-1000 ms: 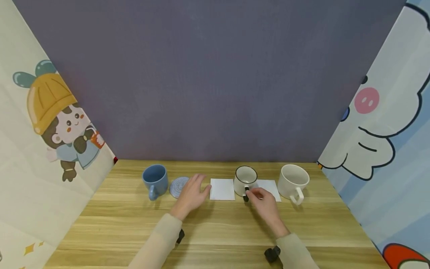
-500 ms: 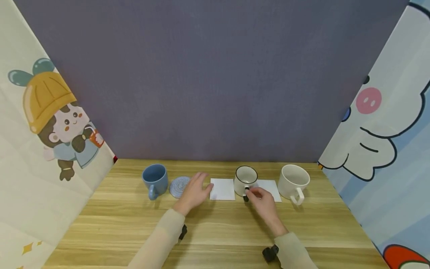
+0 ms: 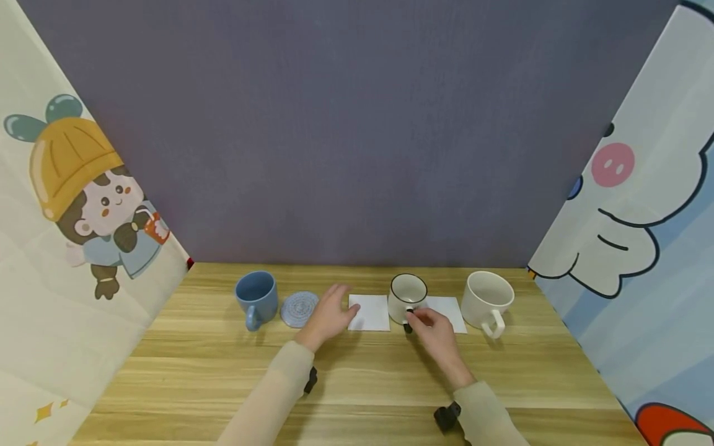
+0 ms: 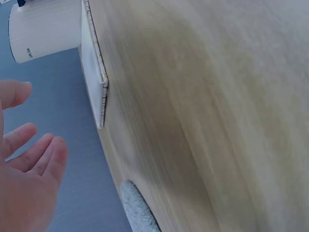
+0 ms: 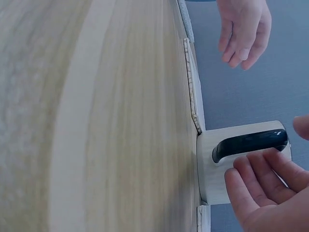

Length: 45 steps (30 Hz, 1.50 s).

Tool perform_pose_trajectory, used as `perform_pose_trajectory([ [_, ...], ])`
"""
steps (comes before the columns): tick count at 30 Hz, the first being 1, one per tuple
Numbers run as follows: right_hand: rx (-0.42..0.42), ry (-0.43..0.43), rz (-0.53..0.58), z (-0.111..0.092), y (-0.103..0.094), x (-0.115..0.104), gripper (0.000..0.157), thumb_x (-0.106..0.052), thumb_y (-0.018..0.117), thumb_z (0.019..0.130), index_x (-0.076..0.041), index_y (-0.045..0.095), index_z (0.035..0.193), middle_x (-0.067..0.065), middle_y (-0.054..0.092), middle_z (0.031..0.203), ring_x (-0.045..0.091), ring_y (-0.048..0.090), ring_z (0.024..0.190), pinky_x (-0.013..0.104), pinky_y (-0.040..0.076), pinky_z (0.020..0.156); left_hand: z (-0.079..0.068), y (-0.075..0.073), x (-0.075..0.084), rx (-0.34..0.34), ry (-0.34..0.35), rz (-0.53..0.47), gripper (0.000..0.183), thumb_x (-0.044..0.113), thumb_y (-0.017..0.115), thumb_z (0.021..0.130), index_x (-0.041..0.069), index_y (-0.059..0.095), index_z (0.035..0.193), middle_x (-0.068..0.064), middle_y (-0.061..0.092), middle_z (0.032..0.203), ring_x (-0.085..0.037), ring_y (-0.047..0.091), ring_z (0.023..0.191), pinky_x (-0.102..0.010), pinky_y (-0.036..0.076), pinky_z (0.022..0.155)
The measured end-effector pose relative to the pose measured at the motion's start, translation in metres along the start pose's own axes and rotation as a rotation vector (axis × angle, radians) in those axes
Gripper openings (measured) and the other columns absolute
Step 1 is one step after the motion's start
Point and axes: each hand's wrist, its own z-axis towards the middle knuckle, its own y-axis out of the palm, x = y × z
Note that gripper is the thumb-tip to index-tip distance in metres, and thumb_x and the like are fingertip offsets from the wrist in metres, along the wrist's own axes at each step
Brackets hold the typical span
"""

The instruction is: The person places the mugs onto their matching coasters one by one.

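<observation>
A white mug (image 3: 403,305) with a black rim and black handle (image 5: 248,144) stands upright between two flat white squares, the left one (image 3: 369,313) and the right one (image 3: 448,313). At its handle is my right hand (image 3: 437,337), thumb on one side and fingertips on the other, in a light pinch. My left hand (image 3: 329,316) holds nothing. It hovers with spread, relaxed fingers between the left square and a round blue-grey woven coaster (image 3: 299,309). In the left wrist view this hand (image 4: 31,179) is apart from the mug (image 4: 46,29).
At the far left stands a blue mug (image 3: 257,296), its handle towards me. A larger white mug (image 3: 485,300) stands right of the squares. Behind the wooden table (image 3: 357,390) rises a dark grey panel (image 3: 357,136), with printed cartoon sheets at both sides.
My left hand has drifted a little to the right, uncovering more of the woven coaster. The right hand stays at the mug's handle, and the mugs have not visibly moved.
</observation>
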Motion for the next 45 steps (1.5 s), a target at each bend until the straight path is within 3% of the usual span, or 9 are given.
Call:
perform_pose_trajectory([
  [9, 0.001, -0.006, 0.023, 0.001, 0.001, 0.001, 0.028, -0.025, 0.074, 0.093, 0.001, 0.074, 0.104, 0.013, 0.073, 0.101, 0.024, 0.066, 0.095, 0.033, 0.052, 0.08, 0.004, 0.006, -0.005, -0.009, -0.023, 0.029, 0.055, 0.025, 0.069, 0.096, -0.004, 0.054, 0.14, -0.021, 0.057, 0.138, -0.039, 0.051, 0.131, -0.053, 0.039, 0.112],
  [24, -0.002, 0.005, 0.029, 0.002, 0.003, 0.003, 0.03, -0.026, 0.075, 0.093, 0.002, 0.073, 0.105, 0.013, 0.073, 0.103, 0.026, 0.066, 0.098, 0.036, 0.052, 0.085, 0.005, 0.014, -0.009, -0.11, -0.075, 0.055, 0.058, 0.028, 0.072, 0.095, -0.003, 0.054, 0.141, -0.021, 0.052, 0.146, -0.038, 0.046, 0.138, -0.051, 0.037, 0.115],
  [32, -0.008, 0.019, 0.04, 0.002, 0.003, 0.003, 0.032, -0.026, 0.075, 0.093, 0.003, 0.073, 0.107, 0.015, 0.073, 0.106, 0.028, 0.066, 0.1, 0.036, 0.052, 0.086, 0.007, 0.018, -0.011, -0.152, -0.054, 0.108, 0.057, 0.022, 0.073, 0.092, -0.006, 0.055, 0.138, -0.023, 0.052, 0.143, -0.039, 0.048, 0.135, -0.05, 0.039, 0.113],
  [40, -0.025, 0.069, 0.096, 0.005, 0.006, 0.004, 0.032, -0.025, 0.073, 0.094, 0.004, 0.072, 0.108, 0.014, 0.073, 0.104, 0.023, 0.064, 0.095, 0.032, 0.052, 0.081, 0.007, 0.021, -0.014, -0.194, -0.063, 0.136, 0.06, 0.025, 0.074, 0.09, -0.007, 0.055, 0.137, -0.025, 0.049, 0.146, -0.042, 0.045, 0.136, -0.052, 0.039, 0.112],
  [45, -0.039, 0.136, 0.211, 0.007, 0.009, 0.003, 0.027, -0.02, 0.072, 0.095, 0.005, 0.072, 0.104, 0.011, 0.072, 0.096, 0.019, 0.063, 0.084, 0.032, 0.054, 0.076, 0.007, 0.021, -0.013, -0.187, -0.045, 0.15, 0.06, 0.023, 0.076, 0.088, -0.009, 0.056, 0.134, -0.025, 0.052, 0.141, -0.042, 0.048, 0.133, -0.051, 0.041, 0.111],
])
